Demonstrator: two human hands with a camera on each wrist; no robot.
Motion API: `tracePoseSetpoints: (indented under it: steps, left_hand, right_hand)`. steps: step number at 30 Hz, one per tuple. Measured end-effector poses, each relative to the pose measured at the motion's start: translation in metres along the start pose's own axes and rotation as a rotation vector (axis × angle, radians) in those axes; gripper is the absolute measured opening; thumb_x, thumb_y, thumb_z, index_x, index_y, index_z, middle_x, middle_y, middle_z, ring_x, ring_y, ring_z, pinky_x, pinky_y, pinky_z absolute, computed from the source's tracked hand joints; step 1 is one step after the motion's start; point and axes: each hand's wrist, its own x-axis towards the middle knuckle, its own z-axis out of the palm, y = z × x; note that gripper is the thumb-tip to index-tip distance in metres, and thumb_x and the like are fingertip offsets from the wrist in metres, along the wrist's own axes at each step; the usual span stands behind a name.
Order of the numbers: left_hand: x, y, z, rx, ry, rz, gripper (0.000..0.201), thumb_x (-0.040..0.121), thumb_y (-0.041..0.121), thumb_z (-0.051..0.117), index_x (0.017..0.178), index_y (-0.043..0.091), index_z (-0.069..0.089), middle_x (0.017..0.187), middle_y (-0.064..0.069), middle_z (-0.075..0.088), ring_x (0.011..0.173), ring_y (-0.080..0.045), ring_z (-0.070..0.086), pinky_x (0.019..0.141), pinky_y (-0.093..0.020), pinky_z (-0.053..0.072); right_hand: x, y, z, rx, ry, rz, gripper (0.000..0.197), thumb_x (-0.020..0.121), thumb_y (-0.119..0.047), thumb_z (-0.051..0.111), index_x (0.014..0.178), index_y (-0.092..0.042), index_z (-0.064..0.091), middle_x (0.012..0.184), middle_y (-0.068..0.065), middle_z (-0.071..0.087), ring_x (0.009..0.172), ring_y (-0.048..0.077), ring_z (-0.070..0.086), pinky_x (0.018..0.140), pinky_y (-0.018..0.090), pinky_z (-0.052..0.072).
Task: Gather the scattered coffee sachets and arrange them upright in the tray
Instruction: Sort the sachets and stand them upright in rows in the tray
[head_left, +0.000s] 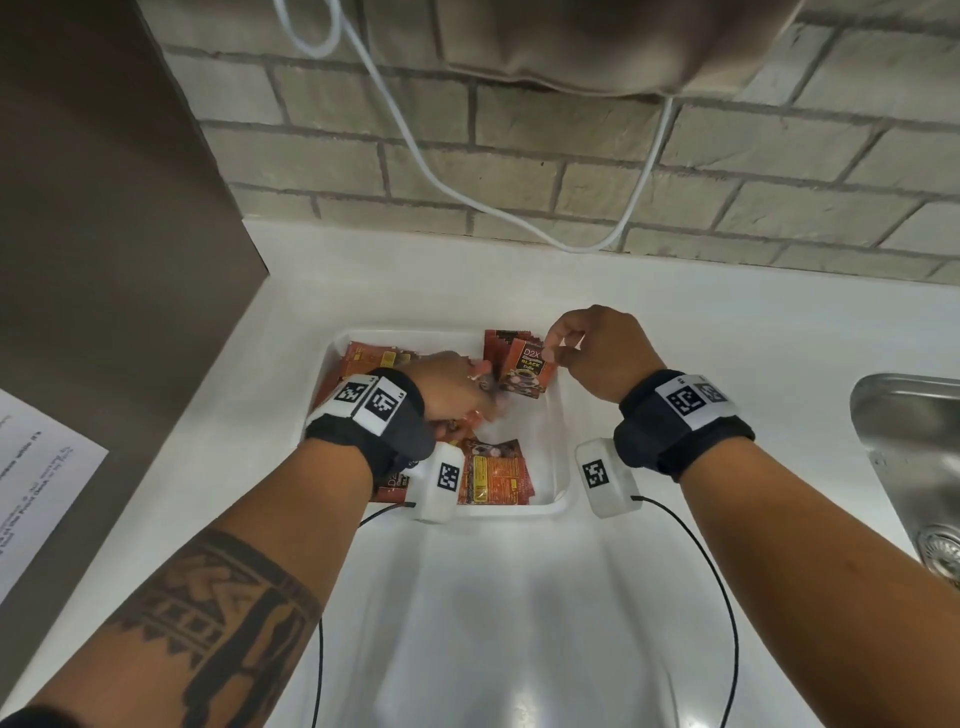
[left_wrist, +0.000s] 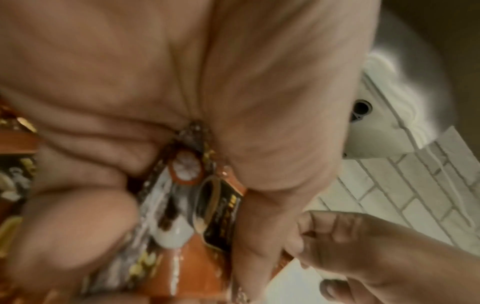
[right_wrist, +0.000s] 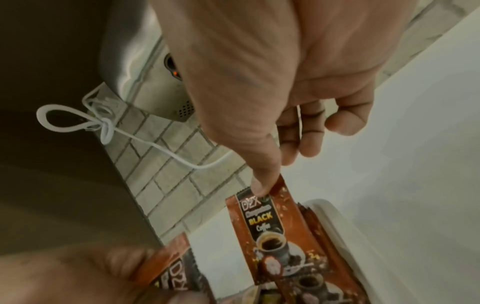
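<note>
Far left, a printed sheet (head_left: 36, 483) on the grey surface, cut off by the frame edge; text unreadable. White counter (head_left: 675, 322) carries a white tray (head_left: 558, 415).

Left hand (head_left: 452, 389) reaches into the tray middle, fingers curled round a sachet in hand (left_wrist: 182, 195). The wrist view is blurred and only the packet's lower print shows between thumb and fingers. Wristband and camera block cover the tray's left half, so the flat sachets (head_left: 493, 473) beneath are only partly seen; count unclear.

At the tray's far right corner, upright sachets (head_left: 524, 371) lean against the wall. Right hand (head_left: 597, 353) pinches the top edge of the front one, thumb and forefinger; label reads "Black Coffee".

Far right, a steel sink (head_left: 914, 467), cropped. Behind, a white cable (head_left: 415, 150) hangs along the brick wall (head_left: 571, 156).
</note>
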Motion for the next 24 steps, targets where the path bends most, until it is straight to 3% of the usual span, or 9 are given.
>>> tracePoseSetpoints:
  steps: [4, 7, 9, 14, 18, 24]
  left_hand:
    - [0.010, 0.014, 0.021, 0.199, -0.046, 0.059, 0.046, 0.095, 0.049, 0.059, 0.102, 0.005, 0.072, 0.074, -0.005, 0.071, 0.052, -0.014, 0.056, 0.047, -0.019, 0.043]
    - [0.021, 0.021, 0.029, 0.223, -0.062, 0.060, 0.038, 0.096, 0.045, 0.059, 0.093, 0.009, 0.071, 0.064, 0.003, 0.066, 0.048, -0.008, 0.056, 0.044, -0.017, 0.041]
    - [0.026, 0.022, 0.032, 0.225, -0.071, 0.047, 0.035, 0.096, 0.043, 0.059, 0.087, 0.012, 0.071, 0.065, 0.002, 0.067, 0.046, -0.008, 0.056, 0.049, -0.020, 0.043]
    - [0.034, 0.022, 0.032, 0.216, -0.073, 0.047, 0.033, 0.096, 0.041, 0.059, 0.083, 0.013, 0.069, 0.067, 0.002, 0.067, 0.051, -0.011, 0.055, 0.054, -0.023, 0.043]
    - [0.039, 0.021, 0.031, 0.128, -0.060, 0.037, 0.029, 0.096, 0.037, 0.061, 0.082, 0.013, 0.067, 0.065, 0.005, 0.065, 0.048, -0.012, 0.055, 0.048, -0.020, 0.043]
    - [0.039, 0.022, 0.032, 0.115, -0.049, 0.033, 0.030, 0.096, 0.037, 0.061, 0.079, 0.014, 0.066, 0.064, 0.005, 0.065, 0.048, -0.010, 0.054, 0.049, -0.020, 0.042]
  right_hand:
    - [0.003, -0.001, 0.011, 0.026, -0.010, 0.025, 0.015, 0.087, -0.015, 0.065, 0.081, -0.026, 0.074, 0.078, -0.015, 0.055, 0.080, 0.006, 0.051, 0.061, 0.010, 0.031]
    - [0.008, 0.000, 0.018, 0.014, -0.066, 0.059, 0.017, 0.086, -0.015, 0.065, 0.079, -0.028, 0.073, 0.086, -0.010, 0.062, 0.087, 0.011, 0.057, 0.065, 0.019, 0.036]
    - [0.011, 0.002, 0.021, 0.004, -0.084, 0.068, 0.021, 0.085, -0.013, 0.064, 0.075, -0.029, 0.072, 0.087, -0.008, 0.066, 0.088, 0.013, 0.061, 0.069, 0.022, 0.039]
    - [0.014, 0.004, 0.022, -0.019, -0.092, 0.072, 0.021, 0.085, -0.012, 0.067, 0.071, -0.028, 0.071, 0.075, -0.015, 0.057, 0.082, 0.012, 0.058, 0.058, 0.017, 0.035]
    - [0.017, 0.006, 0.023, -0.003, -0.087, 0.077, 0.022, 0.083, -0.015, 0.072, 0.068, -0.030, 0.067, 0.085, -0.008, 0.062, 0.088, 0.016, 0.062, 0.073, 0.027, 0.044]
    - [0.018, 0.006, 0.021, 0.015, -0.082, 0.064, 0.014, 0.081, -0.013, 0.076, 0.078, -0.025, 0.069, 0.082, -0.014, 0.055, 0.091, 0.017, 0.062, 0.076, 0.027, 0.045]
